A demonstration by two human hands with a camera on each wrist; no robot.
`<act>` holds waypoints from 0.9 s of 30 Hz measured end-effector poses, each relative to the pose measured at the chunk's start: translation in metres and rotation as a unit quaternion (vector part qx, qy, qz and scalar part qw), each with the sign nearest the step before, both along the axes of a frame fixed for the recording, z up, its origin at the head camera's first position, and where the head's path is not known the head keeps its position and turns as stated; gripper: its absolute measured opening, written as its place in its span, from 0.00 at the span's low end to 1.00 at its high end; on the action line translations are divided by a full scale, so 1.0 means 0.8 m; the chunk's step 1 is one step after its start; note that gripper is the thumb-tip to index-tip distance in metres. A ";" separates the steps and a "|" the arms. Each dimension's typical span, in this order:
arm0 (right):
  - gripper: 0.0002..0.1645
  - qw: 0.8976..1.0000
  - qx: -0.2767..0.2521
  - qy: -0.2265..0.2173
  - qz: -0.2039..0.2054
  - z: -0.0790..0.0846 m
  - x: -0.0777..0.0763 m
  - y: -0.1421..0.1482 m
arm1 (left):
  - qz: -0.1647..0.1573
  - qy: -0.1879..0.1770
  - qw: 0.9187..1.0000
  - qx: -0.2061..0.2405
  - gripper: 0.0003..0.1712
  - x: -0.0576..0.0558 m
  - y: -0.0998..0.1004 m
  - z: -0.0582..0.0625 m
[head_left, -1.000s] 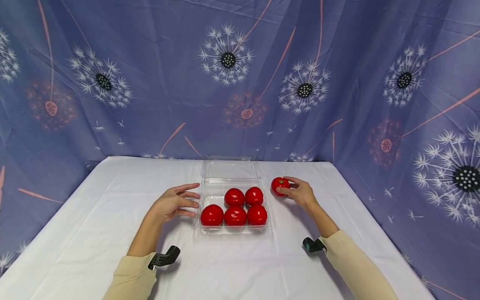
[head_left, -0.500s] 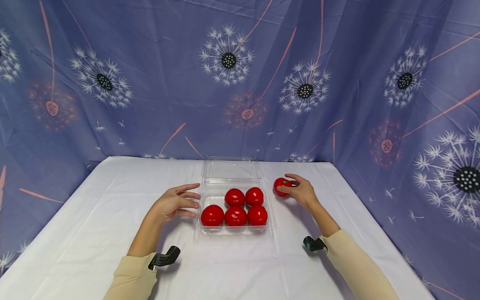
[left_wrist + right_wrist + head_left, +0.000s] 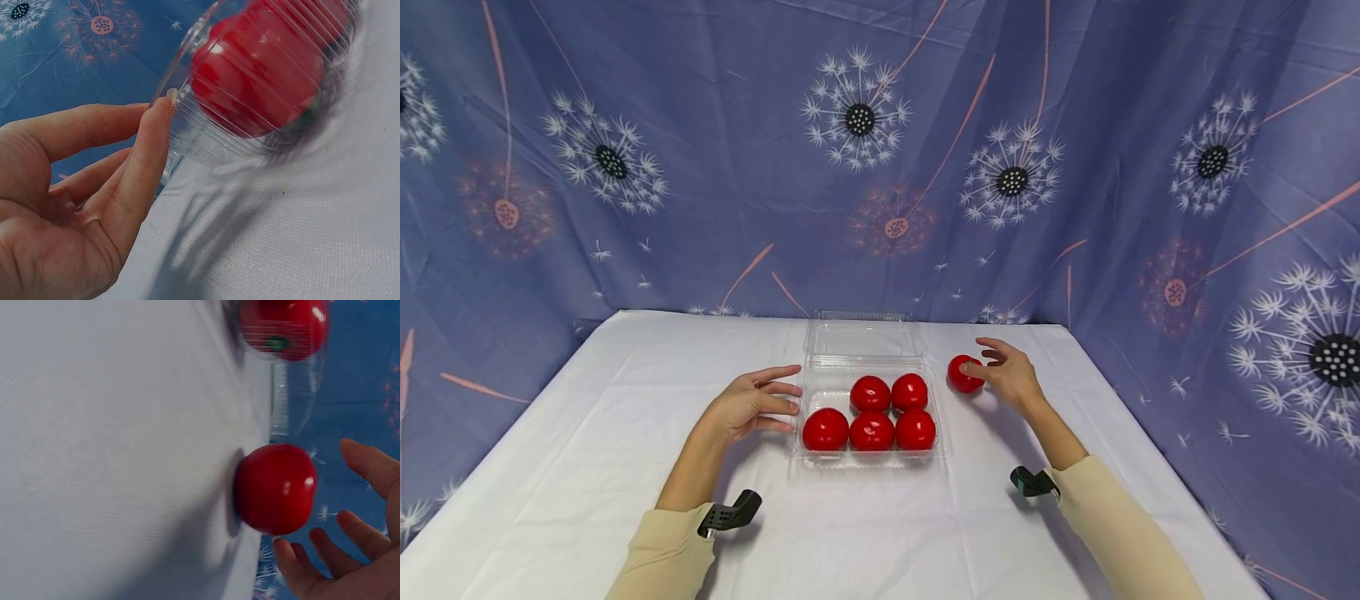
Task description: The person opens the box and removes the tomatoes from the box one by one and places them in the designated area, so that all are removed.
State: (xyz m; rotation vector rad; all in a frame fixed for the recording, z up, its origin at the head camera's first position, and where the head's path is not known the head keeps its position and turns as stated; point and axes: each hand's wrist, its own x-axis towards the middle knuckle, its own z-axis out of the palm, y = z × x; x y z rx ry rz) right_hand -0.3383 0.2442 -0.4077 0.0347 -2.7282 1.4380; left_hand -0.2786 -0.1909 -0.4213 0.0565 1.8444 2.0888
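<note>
In the head view, a clear plastic clamshell box stands in the middle with its lid laid back. Several red tomatoes sit in it, and its back left spot holds none. My left hand is at the box's left side, fingers spread; in the left wrist view fingertips touch the rim. A loose tomato rests on the table to the right of the box. Around its right side, my right hand stands with spread fingers, apart from it in the right wrist view.
A white cloth covers the table. Behind and at both sides hangs a blue curtain with dandelion prints. A black wrist camera is strapped at the left sleeve, another camera at the right.
My right hand has let go of the loose tomato, spread its fingers and drawn slightly right. That tomato has rolled a little right, its green stem turning from sight. The left hand stays put.
</note>
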 end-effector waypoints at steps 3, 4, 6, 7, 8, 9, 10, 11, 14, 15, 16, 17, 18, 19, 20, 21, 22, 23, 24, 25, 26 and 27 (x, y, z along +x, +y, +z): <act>0.44 1.000 0.002 0.007 0.005 0.011 0.001 -0.004 | -0.002 0.001 1.000 0.000 0.48 0.000 0.000 0.000; 0.44 1.000 0.001 0.007 0.006 0.014 0.002 -0.006 | -0.002 0.001 1.000 0.001 0.48 0.000 0.000 0.001; 0.44 1.000 -0.002 0.010 0.013 0.020 0.003 -0.011 | -0.006 0.003 1.000 0.000 0.48 0.001 -0.001 0.002; 0.44 1.000 -0.004 0.011 0.017 0.023 0.004 -0.014 | -0.008 0.005 1.000 -0.001 0.48 0.001 -0.001 0.002; 0.44 1.000 -0.007 0.012 0.022 0.026 0.005 -0.017 | -0.008 0.004 1.000 -0.001 0.48 0.001 -0.001 0.002; 0.44 1.000 -0.011 0.013 0.025 0.028 0.006 -0.020 | -0.005 0.003 1.000 -0.001 0.48 0.001 -0.001 0.002; 0.44 0.999 -0.013 0.016 0.029 0.030 0.007 -0.024 | -0.005 0.002 1.000 -0.002 0.48 0.001 -0.001 0.002; 0.44 0.999 -0.014 0.018 0.035 0.032 0.008 -0.027 | -0.007 0.004 1.000 -0.003 0.48 0.001 -0.001 0.002; 0.44 0.998 -0.017 0.022 0.051 0.036 0.012 -0.037 | -0.009 0.006 1.000 -0.002 0.48 0.001 -0.001 0.001; 0.44 0.998 -0.016 0.023 0.055 0.038 0.013 -0.040 | -0.009 0.006 1.000 -0.002 0.48 0.001 -0.001 0.001; 0.44 0.998 -0.014 0.024 0.061 0.039 0.014 -0.044 | -0.011 0.008 1.000 -0.002 0.48 0.001 -0.001 0.001; 0.44 0.997 -0.012 0.024 0.065 0.040 0.015 -0.048 | -0.013 0.010 1.000 -0.001 0.48 0.001 -0.001 0.002; 0.44 0.997 -0.010 0.023 0.069 0.041 0.016 -0.052 | -0.013 0.010 1.000 -0.001 0.48 0.000 -0.001 0.002; 0.44 0.997 -0.007 0.022 0.073 0.042 0.018 -0.056 | -0.012 0.011 1.000 0.000 0.48 0.000 -0.001 0.001; 0.44 0.997 -0.004 0.021 0.077 0.043 0.019 -0.060 | -0.012 0.011 1.000 -0.001 0.48 0.000 -0.001 0.001; 0.43 0.997 0.000 0.020 0.081 0.044 0.019 -0.064 | -0.012 0.011 1.000 -0.001 0.48 0.000 -0.001 0.001; 0.43 0.996 0.001 0.020 0.086 0.044 0.020 -0.068 | -0.012 0.011 1.000 -0.002 0.48 0.001 -0.001 0.001; 0.43 0.996 0.004 0.020 0.089 0.044 0.021 -0.071 | -0.010 0.009 1.000 -0.002 0.48 0.001 -0.001 0.001; 0.43 0.995 0.005 0.020 0.093 0.045 0.022 -0.075 | -0.009 0.009 1.000 -0.003 0.48 0.001 -0.001 0.000; 0.43 0.995 0.005 0.022 0.098 0.045 0.022 -0.079 | -0.009 0.008 1.000 -0.003 0.48 0.001 -0.001 0.000; 0.42 0.994 0.003 0.024 0.103 0.045 0.023 -0.083 | -0.009 0.008 1.000 -0.005 0.48 0.001 -0.001 0.000; 0.42 0.994 0.002 0.027 0.108 0.046 0.024 -0.087 | -0.010 0.009 1.000 -0.006 0.48 0.001 -0.001 0.000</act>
